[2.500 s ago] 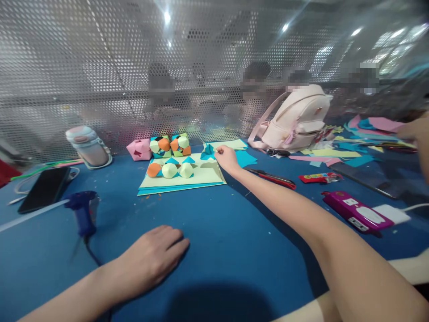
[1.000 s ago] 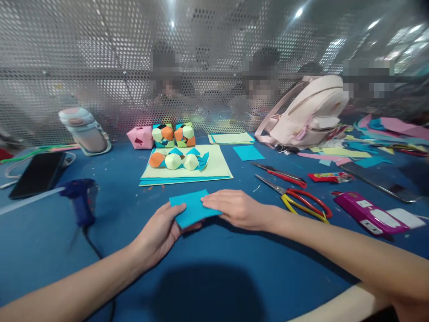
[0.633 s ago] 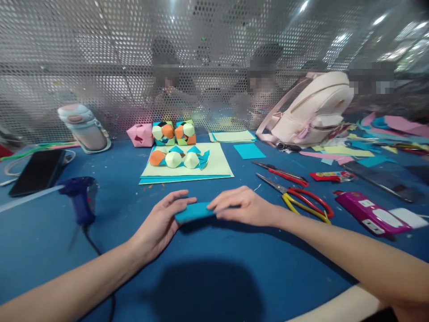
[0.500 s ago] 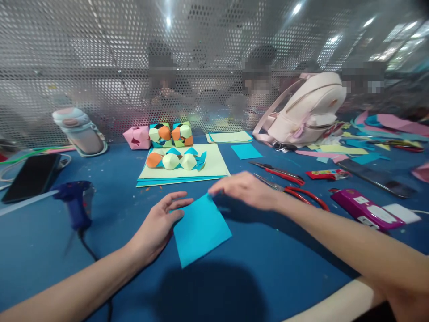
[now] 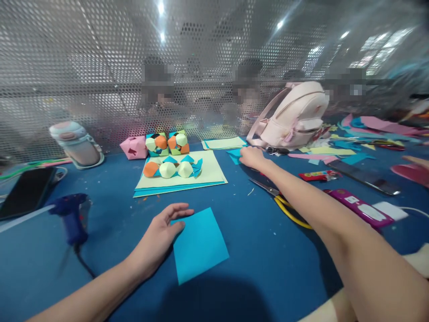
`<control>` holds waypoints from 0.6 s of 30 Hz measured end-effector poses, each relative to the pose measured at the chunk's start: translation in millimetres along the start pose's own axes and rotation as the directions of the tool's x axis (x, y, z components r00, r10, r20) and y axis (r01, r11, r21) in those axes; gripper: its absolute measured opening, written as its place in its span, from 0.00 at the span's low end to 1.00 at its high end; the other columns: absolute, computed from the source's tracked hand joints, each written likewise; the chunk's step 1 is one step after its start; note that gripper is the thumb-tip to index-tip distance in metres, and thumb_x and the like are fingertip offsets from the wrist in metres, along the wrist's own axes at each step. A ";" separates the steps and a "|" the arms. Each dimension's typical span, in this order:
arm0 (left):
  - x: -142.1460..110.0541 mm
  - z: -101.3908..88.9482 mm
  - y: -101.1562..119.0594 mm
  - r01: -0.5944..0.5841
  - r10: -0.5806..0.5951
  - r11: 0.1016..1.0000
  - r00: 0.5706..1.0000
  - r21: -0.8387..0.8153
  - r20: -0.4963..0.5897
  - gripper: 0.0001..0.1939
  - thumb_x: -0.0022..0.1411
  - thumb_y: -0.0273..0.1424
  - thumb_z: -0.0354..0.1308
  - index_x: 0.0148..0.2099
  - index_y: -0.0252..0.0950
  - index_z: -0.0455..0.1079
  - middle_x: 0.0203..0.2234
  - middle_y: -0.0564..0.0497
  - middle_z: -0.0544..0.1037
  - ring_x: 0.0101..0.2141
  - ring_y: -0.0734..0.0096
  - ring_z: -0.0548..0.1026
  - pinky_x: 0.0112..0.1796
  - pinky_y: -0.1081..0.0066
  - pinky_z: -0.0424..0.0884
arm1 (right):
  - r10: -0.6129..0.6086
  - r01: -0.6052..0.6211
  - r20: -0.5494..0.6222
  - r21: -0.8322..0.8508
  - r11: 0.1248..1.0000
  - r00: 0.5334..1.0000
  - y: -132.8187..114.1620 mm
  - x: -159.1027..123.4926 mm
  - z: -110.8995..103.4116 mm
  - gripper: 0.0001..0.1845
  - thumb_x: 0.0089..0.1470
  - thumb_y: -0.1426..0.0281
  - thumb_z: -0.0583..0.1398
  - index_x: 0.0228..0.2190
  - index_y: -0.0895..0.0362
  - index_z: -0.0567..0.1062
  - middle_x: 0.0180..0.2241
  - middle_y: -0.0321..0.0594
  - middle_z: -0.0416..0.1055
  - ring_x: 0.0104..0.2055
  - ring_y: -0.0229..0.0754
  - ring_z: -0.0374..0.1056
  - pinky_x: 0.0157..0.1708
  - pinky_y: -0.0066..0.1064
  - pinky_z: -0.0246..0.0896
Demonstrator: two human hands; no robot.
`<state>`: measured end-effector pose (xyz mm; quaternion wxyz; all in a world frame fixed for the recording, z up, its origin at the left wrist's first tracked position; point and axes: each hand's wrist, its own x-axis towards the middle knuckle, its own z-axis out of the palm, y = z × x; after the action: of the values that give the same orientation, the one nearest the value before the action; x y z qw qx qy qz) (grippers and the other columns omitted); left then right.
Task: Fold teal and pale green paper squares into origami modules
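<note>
A square sheet of blue paper [image 5: 203, 246] lies on the blue table in front of me. My left hand [image 5: 164, 230] is at its left edge, thumb over the paper and fingers curved around the upper left corner. Farther off, my right hand [image 5: 253, 157] reaches to a second blue paper square [image 5: 233, 156], fingers closed at its right side. Part of that square is hidden under the hand. Below my right forearm, scissors with yellow-looking handles [image 5: 290, 213] lie partly covered.
Folded paper pieces [image 5: 167, 170] rest on a stack of pale yellow and blue sheets [image 5: 214, 167]. Behind are paper balls [image 5: 179, 143], a bottle [image 5: 77, 143] and a backpack [image 5: 291, 118]. A glue gun [image 5: 72, 217] stands left; phones and paper scraps [image 5: 335, 151] lie right.
My right hand has left the near blue sheet's top corner and moved away to the far blue square. My left hand stays at the near sheet. The view has shifted slightly.
</note>
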<state>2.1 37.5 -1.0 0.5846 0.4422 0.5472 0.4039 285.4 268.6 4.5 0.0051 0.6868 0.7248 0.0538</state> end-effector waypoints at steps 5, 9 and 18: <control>1.3 -1.3 -1.5 -0.001 0.001 1.000 1.000 -0.001 0.017 0.20 0.52 0.28 0.58 0.48 0.36 0.64 0.48 0.44 0.74 0.32 0.71 0.72 0.32 0.71 0.66 | 0.028 -0.028 -0.019 -0.002 1.000 0.999 12.0 3.0 -6.6 0.16 0.60 0.65 0.54 0.43 0.63 0.72 0.45 0.51 0.70 0.47 0.49 0.67 0.42 0.37 0.64; 1.7 -0.3 -0.8 0.000 0.000 1.000 1.000 -0.020 -0.007 0.20 0.50 0.29 0.60 0.47 0.35 0.65 0.47 0.44 0.75 0.31 0.71 0.73 0.31 0.71 0.65 | -0.020 0.021 0.036 -0.017 1.000 0.999 5.1 -0.8 -3.3 0.17 0.58 0.63 0.57 0.45 0.60 0.70 0.46 0.47 0.68 0.46 0.47 0.67 0.43 0.40 0.64; -0.3 1.8 2.1 -0.015 0.015 1.000 1.000 -0.014 -0.028 0.20 0.48 0.30 0.61 0.46 0.35 0.67 0.46 0.44 0.75 0.29 0.70 0.73 0.30 0.71 0.66 | -0.035 0.035 0.019 0.008 0.999 0.999 -6.1 -9.4 -1.4 0.18 0.59 0.65 0.57 0.48 0.60 0.67 0.48 0.45 0.66 0.45 0.44 0.67 0.43 0.41 0.66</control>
<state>3.8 37.7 1.1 0.5771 0.4366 0.5492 0.4181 279.8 258.8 4.7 0.0103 0.6744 0.7370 0.0442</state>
